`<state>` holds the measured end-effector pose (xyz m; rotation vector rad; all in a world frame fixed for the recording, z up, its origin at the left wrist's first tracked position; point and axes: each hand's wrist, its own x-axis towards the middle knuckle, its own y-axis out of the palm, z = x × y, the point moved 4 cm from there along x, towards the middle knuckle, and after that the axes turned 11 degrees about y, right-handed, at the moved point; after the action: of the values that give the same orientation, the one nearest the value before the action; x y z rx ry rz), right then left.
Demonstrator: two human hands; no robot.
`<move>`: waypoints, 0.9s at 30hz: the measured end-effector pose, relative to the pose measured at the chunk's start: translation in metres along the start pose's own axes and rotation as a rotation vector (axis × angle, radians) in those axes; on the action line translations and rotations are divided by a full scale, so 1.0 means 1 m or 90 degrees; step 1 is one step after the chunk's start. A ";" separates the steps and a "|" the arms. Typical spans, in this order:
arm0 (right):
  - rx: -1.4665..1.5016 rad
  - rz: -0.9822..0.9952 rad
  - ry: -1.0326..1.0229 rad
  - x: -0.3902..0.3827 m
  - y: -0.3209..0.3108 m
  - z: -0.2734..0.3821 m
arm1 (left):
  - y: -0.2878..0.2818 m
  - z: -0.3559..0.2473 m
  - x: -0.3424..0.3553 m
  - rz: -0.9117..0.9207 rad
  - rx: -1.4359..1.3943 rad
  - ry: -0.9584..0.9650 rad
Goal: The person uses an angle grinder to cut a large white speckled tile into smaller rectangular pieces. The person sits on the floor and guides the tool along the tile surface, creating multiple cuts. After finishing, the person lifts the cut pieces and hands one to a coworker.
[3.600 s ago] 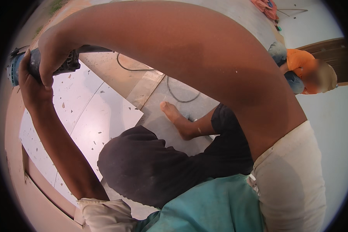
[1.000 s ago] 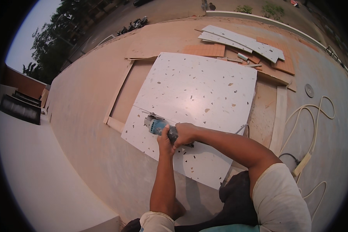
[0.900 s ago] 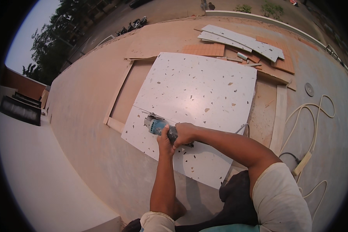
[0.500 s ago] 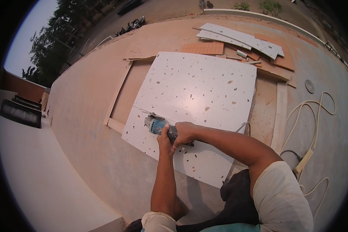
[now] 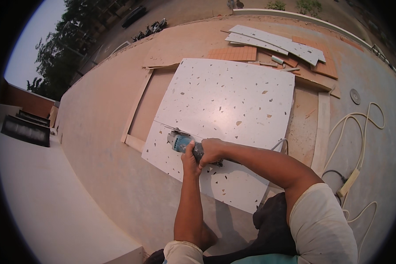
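My left hand (image 5: 190, 158) grips the blue and black angle grinder (image 5: 183, 144) from below, thumb up along its body. My right hand (image 5: 211, 150) is wrapped round the tool's rear part, just to the right of my left hand. The grinder's disc rests at a long straight line across the large white speckled terrazzo tile (image 5: 222, 94), left of its middle; whether the disc is in the tile cannot be told. A cable loops from behind my right forearm over the tile's right edge. The tile lies on a low wooden frame (image 5: 136, 101).
Offcut strips of tile (image 5: 273, 42) and orange tiles (image 5: 231, 53) lie behind the frame. At the right are a disc (image 5: 355, 96), coiled cables (image 5: 363, 119) and a power strip (image 5: 349, 181). A white ledge (image 5: 48, 193) is at the left. Beyond are motorcycles (image 5: 149, 30) and trees (image 5: 55, 53).
Since 3.6 seconds ago the view has turned from my legs and a co-worker to the tile, with the grinder now down on it. Over the last second my hands have barely moved.
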<state>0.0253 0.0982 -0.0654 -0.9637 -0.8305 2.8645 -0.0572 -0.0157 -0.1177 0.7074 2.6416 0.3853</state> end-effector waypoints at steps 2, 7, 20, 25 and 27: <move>0.003 0.001 0.000 0.001 0.001 0.000 | 0.001 -0.001 -0.001 -0.001 0.005 -0.002; -0.004 0.000 0.001 0.001 0.000 0.001 | 0.001 -0.002 0.000 -0.007 0.008 -0.003; 0.003 -0.005 0.028 0.001 -0.002 0.003 | 0.005 -0.007 -0.001 -0.002 0.001 -0.023; 0.008 -0.017 0.023 0.003 -0.002 0.002 | 0.006 -0.008 -0.001 -0.012 0.005 -0.029; 0.018 -0.009 0.016 0.004 -0.002 0.002 | 0.002 -0.005 0.003 -0.014 0.002 -0.027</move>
<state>0.0210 0.0995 -0.0656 -0.9846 -0.7899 2.8385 -0.0610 -0.0127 -0.1134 0.6787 2.6085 0.3565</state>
